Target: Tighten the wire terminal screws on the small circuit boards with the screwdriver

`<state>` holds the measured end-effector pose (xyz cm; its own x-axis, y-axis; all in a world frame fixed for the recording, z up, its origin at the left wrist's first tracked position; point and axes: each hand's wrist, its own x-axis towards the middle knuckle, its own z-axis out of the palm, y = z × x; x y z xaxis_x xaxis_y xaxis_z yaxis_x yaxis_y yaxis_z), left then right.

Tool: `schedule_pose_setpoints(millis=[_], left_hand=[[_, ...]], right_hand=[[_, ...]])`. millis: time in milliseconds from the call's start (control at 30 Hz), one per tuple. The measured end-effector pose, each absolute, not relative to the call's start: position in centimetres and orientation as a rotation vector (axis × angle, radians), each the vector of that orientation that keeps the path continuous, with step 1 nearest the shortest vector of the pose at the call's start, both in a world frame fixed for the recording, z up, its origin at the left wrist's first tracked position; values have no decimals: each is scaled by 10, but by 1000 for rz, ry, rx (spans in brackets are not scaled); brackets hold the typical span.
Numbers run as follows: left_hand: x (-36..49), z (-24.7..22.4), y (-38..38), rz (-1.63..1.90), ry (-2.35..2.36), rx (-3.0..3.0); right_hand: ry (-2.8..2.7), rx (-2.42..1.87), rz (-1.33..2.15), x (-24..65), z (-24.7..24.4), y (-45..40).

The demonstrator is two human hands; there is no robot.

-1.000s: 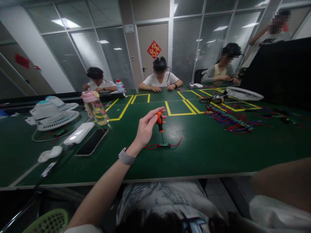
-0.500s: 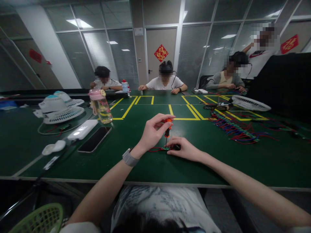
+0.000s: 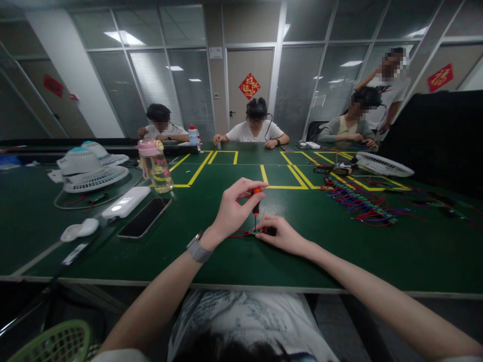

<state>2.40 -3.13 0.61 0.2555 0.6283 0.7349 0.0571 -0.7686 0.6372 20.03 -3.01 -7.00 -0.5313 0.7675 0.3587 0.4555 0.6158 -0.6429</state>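
Green tabletop [image 3: 339, 256] fills most of my head view, in a room of glass partitions [image 3: 302, 95]. My left hand [image 3: 234, 208] is curled, thumb and fingers closed on the orange-and-black handle of a screwdriver [image 3: 256, 202], held upright with its shaft down at a small green circuit board [image 3: 254, 233]. My right hand [image 3: 283, 236] has its thumb and fingertips pinched at the board's right end; red wires [image 3: 238, 234] run out to the left. Left of the hands I see a dark-screened phone [image 3: 145, 217], a white device [image 3: 126, 202] just beside it, and, farther off, a pink-lidded bottle [image 3: 156, 168] and white fans [image 3: 92, 173]. To the right lies a row of wired boards [image 3: 362, 201], with a white grille [image 3: 385, 164] beyond it. Yellow tape [image 3: 287, 187] outlines boxes on the far part. Three people sit along the far side, and another person [image 3: 390, 95] stands at far right.
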Motion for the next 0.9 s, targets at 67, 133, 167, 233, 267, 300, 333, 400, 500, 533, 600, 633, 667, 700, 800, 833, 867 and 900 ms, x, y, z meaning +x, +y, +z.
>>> schedule_pose_setpoints(millis=[67, 133, 167, 233, 267, 300, 333, 400, 500, 533, 600, 633, 667, 700, 800, 833, 867, 900], left_hand=[[23, 7, -31, 1622, 692, 2122], [22, 7, -31, 1641, 720, 2158], [22, 7, -31, 1618, 694, 2137], [23, 7, -31, 1525, 584, 2020], [23, 7, -30, 1478, 530, 1943], [23, 8, -30, 1446, 495, 1872], [24, 8, -29, 1433, 485, 1815], [24, 8, -27, 1462, 521, 1764], [24, 6, -24, 1556, 618, 1820], [23, 5, -24, 1586, 646, 1864], [24, 4, -25, 1609, 667, 1934], [24, 4, -26, 1593, 646, 1938], [24, 4, -28, 1558, 610, 1917], [25, 5, -29, 1514, 566, 1875], [25, 7, -30, 1446, 500, 1757], [25, 7, -29, 1463, 515, 1754], [24, 8, -29, 1494, 542, 1769], [24, 8, -28, 1529, 572, 1793]], right_hand=[[-2209, -962, 636, 200, -69, -31], [-2206, -967, 628, 200, -69, -31], [-2206, -966, 627, 200, -69, -31], [-2207, -955, 628, 200, -69, -31], [-2209, -950, 628, 200, -69, -31], [-2212, -947, 627, 200, -69, -31], [-2214, -948, 623, 200, -69, -32], [-2222, -956, 613, 200, -68, -32], [-2231, -963, 604, 200, -68, -32], [-2232, -963, 605, 200, -68, -32], [-2230, -962, 611, 199, -68, -31], [-2231, -959, 614, 200, -68, -31], [-2232, -955, 616, 200, -68, -31], [-2235, -950, 616, 200, -69, -31], [-2248, -940, 616, 201, -69, -31], [-2251, -940, 616, 201, -69, -31], [-2251, -940, 616, 201, -69, -31], [-2252, -939, 617, 202, -69, -31]])
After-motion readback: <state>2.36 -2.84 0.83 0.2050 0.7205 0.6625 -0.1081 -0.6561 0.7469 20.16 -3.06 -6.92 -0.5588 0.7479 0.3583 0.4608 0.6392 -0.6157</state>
